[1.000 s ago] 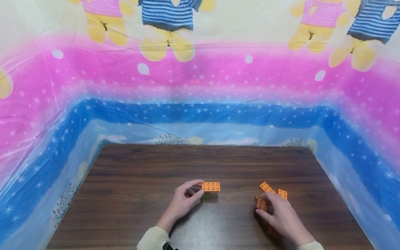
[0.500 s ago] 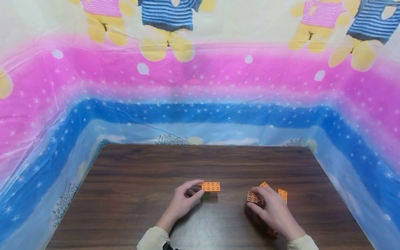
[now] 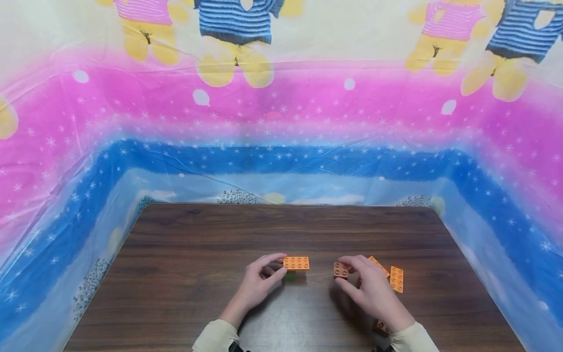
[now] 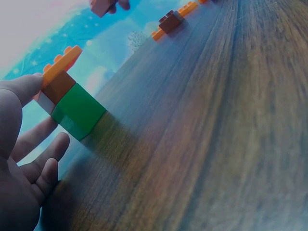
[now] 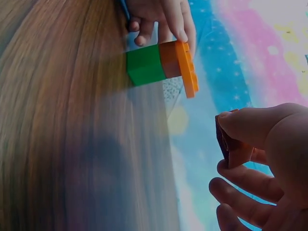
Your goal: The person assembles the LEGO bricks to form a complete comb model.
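In the middle of the table stands a small stack: a green block (image 4: 79, 111) at the bottom, a brown brick (image 4: 58, 87) on it, and a flat orange plate brick (image 3: 296, 263) with studs on top. My left hand (image 3: 260, 279) holds the stack's left end, thumb and a finger at the orange plate. To the right, my right hand (image 3: 374, 288) pinches a second brown brick (image 3: 340, 270), studs up, between thumb and fingers. It hangs above the table, apart from the stack. Its underside is partly hidden by the fingers in the right wrist view.
Right of my right hand lie loose orange plate bricks (image 3: 397, 279), one partly behind the hand. Another brown brick (image 3: 381, 326) shows by the right wrist. A printed cloth (image 3: 272, 161) hangs round the dark wooden table (image 3: 176, 234).
My right hand has moved left from the loose bricks toward the stack, carrying the brown brick, and more of the loose orange bricks shows. The left hand and the stack have stayed in place.
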### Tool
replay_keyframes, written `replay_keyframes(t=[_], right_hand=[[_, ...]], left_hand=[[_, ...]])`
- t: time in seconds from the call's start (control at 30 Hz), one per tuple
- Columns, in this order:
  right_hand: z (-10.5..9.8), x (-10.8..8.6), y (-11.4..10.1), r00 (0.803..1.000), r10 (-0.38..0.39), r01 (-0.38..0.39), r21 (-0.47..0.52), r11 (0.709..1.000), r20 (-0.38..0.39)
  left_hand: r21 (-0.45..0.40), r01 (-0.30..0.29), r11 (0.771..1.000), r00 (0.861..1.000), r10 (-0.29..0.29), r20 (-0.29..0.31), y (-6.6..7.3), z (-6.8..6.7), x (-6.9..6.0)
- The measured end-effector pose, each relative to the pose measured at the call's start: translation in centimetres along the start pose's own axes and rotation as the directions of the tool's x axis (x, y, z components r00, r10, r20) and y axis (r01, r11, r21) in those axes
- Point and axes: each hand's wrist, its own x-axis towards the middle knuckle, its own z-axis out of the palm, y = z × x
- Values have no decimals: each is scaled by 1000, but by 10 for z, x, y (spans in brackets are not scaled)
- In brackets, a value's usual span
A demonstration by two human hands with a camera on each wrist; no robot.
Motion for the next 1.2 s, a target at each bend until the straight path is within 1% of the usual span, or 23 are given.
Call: replay_keyframes(t=[0.23, 0.37, 0.53, 0.8, 0.9, 1.07, 1.2], right_hand=[[8, 8, -9, 999, -28, 29, 36, 999, -23], [11, 12, -13, 999, -42, 43, 69, 997, -22], [16, 17, -17, 998, -61, 62, 109, 992, -11], [24, 25, -23, 994, -105, 109, 149, 983, -34], [27, 28, -28, 994, -108, 112, 167, 980, -36], [30, 33, -35, 995, -97, 99, 205, 974, -19], [33, 36, -40, 994, -107, 107, 217, 970, -11]], left_hand=[[10, 4, 1000, 1000, -4, 1, -1, 0, 0], [19, 5, 1000, 1000, -5, 4, -1, 0, 0], [19, -8, 1000, 1000, 8, 5, -1, 0, 1], [23, -14, 1000, 1000, 14, -2, 0, -1, 0], [26, -15, 1000, 1000, 15, -5, 1, 0, 0], [34, -24, 999, 1000, 24, -4, 1, 0, -1], [33, -23, 999, 1000, 23, -6, 2, 0, -1]])
